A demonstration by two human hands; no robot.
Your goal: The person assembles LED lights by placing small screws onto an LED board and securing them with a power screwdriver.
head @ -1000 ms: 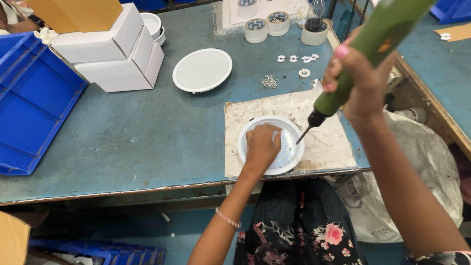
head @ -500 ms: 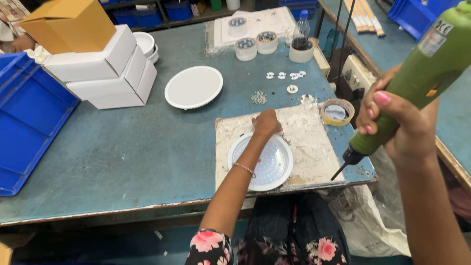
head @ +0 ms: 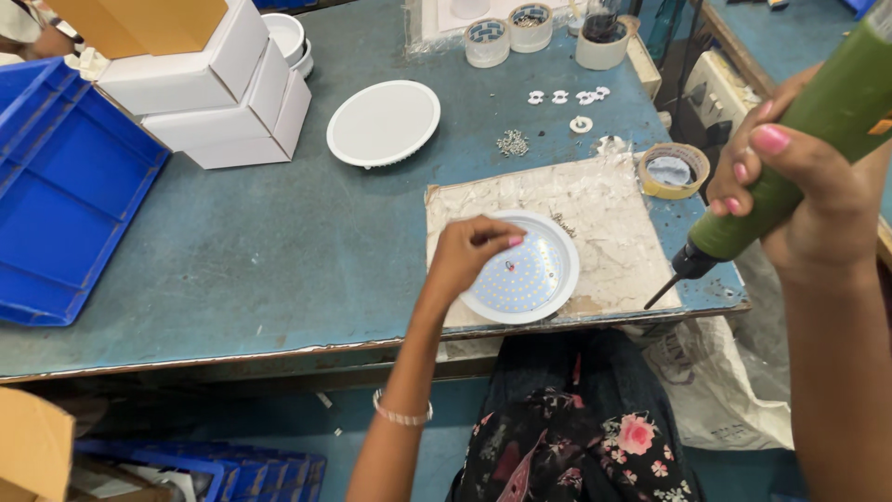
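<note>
Left hand [head: 465,253] fingertips pinched together over round light [head: 530,274] on board [head: 613,214]. Right hand [head: 799,200] fist-wrapped around green screwdriver [head: 790,167], right of light.

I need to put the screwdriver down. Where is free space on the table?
The widest bare patch is the table between the blue tray, white boxes and board. Crowded: the far edge by the tape rolls and the screws.

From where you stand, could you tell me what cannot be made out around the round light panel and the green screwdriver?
Head view only:
- Left hand hides the near-left part of the round light panel; anything pinched in the fingertips is too small to tell.
- Green screwdriver: top cut off by the picture's edge.
- Pile of small screws: too small to count.
</note>
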